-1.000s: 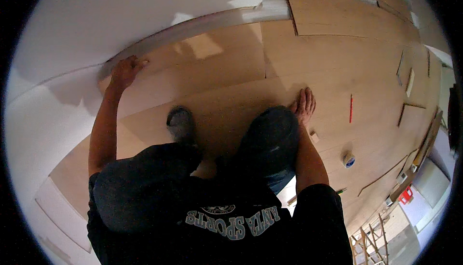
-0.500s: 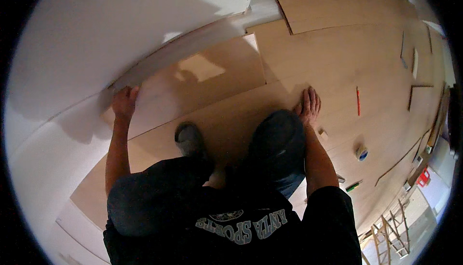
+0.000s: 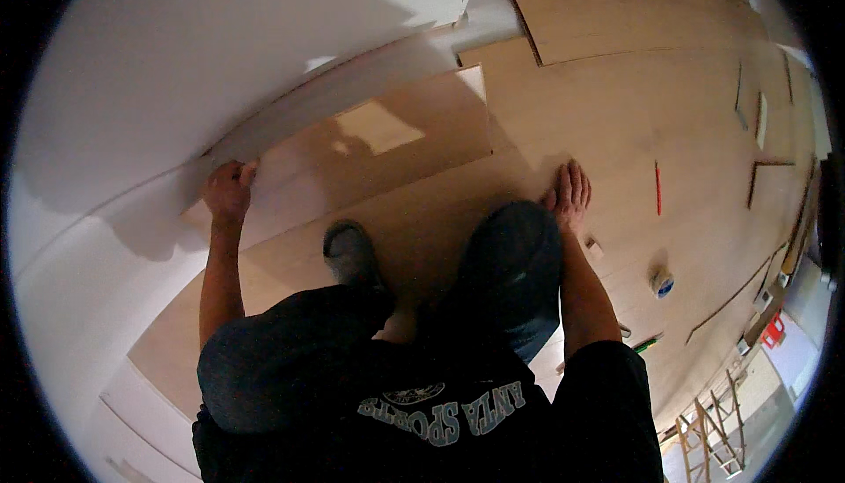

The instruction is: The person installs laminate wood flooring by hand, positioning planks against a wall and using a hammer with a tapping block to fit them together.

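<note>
the left grip (image 3: pixel 231 191) curls at the end of the plank (image 3: pixel 352 162), whether pinching it i cannot tell; the plank stretches to its right. the right grip (image 3: pixel 570 194) lies flat on the floor (image 3: pixel 607 122), fingers extended. pushing unevenly from 1 end could skew the plank, opening a seam, or trap the curled fingers.

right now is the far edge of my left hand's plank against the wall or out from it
Out from it: a grey strip shows between the plank and wall.
</note>
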`<state>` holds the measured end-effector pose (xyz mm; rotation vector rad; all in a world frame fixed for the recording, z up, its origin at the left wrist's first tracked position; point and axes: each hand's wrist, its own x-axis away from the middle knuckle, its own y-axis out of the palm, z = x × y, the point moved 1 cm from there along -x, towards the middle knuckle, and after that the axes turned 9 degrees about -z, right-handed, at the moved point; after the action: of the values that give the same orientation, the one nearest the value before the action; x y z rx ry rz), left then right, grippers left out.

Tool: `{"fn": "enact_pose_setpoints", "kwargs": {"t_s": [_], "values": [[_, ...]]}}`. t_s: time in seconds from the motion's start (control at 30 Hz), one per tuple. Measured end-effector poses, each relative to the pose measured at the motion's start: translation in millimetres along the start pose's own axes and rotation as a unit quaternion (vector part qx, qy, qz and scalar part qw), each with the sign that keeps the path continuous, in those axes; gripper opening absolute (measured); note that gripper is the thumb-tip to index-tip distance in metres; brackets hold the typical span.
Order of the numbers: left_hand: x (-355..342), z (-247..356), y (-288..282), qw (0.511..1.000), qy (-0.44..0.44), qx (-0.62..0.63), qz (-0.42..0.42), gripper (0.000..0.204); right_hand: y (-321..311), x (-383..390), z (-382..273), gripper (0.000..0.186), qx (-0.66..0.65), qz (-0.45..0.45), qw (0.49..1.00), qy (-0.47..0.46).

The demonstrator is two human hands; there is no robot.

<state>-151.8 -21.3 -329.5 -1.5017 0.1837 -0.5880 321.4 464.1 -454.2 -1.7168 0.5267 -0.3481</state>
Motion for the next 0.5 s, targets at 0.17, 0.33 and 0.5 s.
{"fn": "enact_pose_setpoints", "kwargs": {"t_s": [0.17, 0.33, 0.5], "values": [[-2, 29, -40, 0.998, -0.022, -0.04, -0.043, 0.06, -9, 0, -6, 0.059, 0.013, -0.054, 0.998, 0.035], [-17, 37, -42, 0.987, -0.044, -0.07, -0.141, 0.074, 8, 7, 10, 0.061, 0.021, -0.029, 0.999, 0.009], [-26, 42, -37, 0.983, -0.054, -0.069, -0.159, 0.075, 6, 10, 7, 0.06, 0.013, -0.028, 0.999, 0.012]]}}
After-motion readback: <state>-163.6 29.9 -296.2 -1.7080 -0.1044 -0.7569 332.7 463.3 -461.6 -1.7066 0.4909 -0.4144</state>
